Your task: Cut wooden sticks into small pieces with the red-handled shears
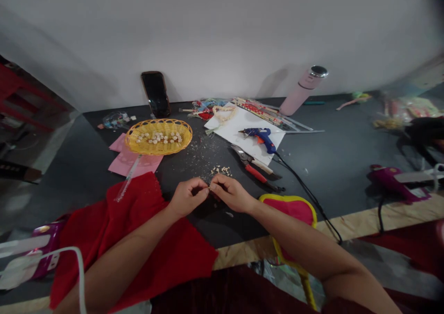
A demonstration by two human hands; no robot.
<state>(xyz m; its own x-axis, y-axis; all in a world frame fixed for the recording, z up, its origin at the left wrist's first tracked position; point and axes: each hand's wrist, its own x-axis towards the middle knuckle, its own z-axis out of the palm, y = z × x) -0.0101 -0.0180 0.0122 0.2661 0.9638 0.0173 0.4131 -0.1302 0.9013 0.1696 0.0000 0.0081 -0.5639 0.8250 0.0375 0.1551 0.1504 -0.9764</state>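
My left hand [189, 196] and my right hand [229, 193] meet over the dark table near its front edge. Thumbs and forefingers of both are pinched together, fingertips touching. Whatever sits between them is too small to name. Just beyond my fingers lies a little heap of pale bits [221, 170]. A yellow woven basket [129, 144] with several small whitish round pieces stands to the left. Right of my hands are red-handled pruning shears [255, 170]. Behind those, a blue glue gun [261, 137] rests on a white sheet [231, 133].
Red cloth [138, 203] spreads under my left forearm. A phone [156, 94] leans on the wall, and a pink bottle [299, 94] stands at the back right. The glue gun's black cord [308, 193] runs over the front edge. Patterned sticks [256, 113] lie behind the sheet.
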